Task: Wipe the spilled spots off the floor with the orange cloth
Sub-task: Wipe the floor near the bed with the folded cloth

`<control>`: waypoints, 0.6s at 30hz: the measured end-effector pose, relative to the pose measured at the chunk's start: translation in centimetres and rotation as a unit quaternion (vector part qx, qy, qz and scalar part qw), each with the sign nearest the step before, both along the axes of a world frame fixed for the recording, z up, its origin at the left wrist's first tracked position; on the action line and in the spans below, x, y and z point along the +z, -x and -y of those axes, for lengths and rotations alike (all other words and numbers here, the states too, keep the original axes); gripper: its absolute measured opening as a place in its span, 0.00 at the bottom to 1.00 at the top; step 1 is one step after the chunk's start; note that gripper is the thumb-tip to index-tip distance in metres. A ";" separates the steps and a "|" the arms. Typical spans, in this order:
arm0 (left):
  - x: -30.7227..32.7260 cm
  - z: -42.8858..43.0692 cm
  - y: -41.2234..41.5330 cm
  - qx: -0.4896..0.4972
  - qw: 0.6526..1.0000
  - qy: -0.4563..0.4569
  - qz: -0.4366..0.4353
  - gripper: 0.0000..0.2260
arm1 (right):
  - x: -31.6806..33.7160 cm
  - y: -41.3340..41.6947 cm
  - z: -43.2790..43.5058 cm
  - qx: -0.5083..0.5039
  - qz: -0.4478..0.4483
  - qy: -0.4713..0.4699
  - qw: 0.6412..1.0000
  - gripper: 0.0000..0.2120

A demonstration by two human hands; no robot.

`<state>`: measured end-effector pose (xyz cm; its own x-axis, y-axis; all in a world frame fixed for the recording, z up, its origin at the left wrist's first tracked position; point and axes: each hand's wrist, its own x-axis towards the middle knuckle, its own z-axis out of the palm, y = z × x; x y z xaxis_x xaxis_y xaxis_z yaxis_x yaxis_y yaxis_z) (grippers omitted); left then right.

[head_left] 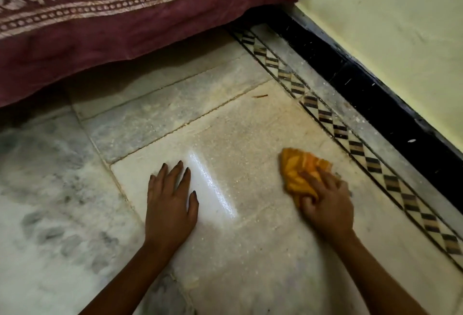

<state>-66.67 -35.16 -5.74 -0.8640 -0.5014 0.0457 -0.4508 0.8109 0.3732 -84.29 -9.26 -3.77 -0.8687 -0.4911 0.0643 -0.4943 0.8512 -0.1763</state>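
My right hand [328, 202] grips a crumpled orange cloth [299, 169] and presses it onto the pale marble floor [250, 134], close to the patterned border strip. The cloth and hand look slightly blurred. My left hand [170, 194] lies flat on the floor with fingers spread and straight, holding nothing. Between the two hands a wet, shiny streak [213, 184] runs across the tile. A small reddish-brown mark [260, 96] sits on the floor farther away, near a tile joint.
A maroon bedspread [112, 26] with a pale leaf border hangs over the floor at the top left, dark beneath it. A diamond-patterned inlay strip [350, 139], a black skirting [375, 94] and a cream wall [400, 26] run along the right.
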 end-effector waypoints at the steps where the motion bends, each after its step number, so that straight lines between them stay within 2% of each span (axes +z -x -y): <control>1: -0.1 0.0 -0.2 -0.002 1.000 -0.002 0.001 0.24 | 0.0 1.6 0.1 -0.043 -0.003 -0.013 0.999 0.28; 5: 0.0 0.3 -0.5 -0.014 1.000 -0.025 -0.005 0.24 | 0.4 7.5 5.6 -0.149 0.036 -0.002 0.988 0.25; 7: 0.2 0.7 -0.7 -0.003 0.998 -0.058 -0.025 0.24 | 0.7 7.9 9.5 -0.138 0.061 -0.009 0.989 0.26; 11: 1.5 1.5 -1.2 0.057 0.986 -0.137 -0.077 0.23 | 1.1 3.0 16.1 0.019 0.062 -0.016 0.998 0.29; 13: 2.4 2.1 -1.7 0.101 0.976 -0.167 -0.098 0.23 | 1.1 -1.5 18.1 0.118 0.063 0.001 0.991 0.28; 16: 3.3 3.7 -3.0 0.153 0.958 -0.211 -0.120 0.27 | 1.1 -8.7 18.8 0.265 0.082 0.004 0.961 0.29; 18: 3.7 5.0 -4.3 0.174 0.948 -0.242 -0.108 0.26 | 1.0 -12.1 18.2 0.361 0.101 -0.003 0.927 0.29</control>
<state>-62.40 -40.16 -2.06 -0.6395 -0.7616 -0.1050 -0.5297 0.3375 0.7781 -72.17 -27.47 -2.81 -0.3073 -0.9491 -0.0692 -0.8930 0.3128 -0.3236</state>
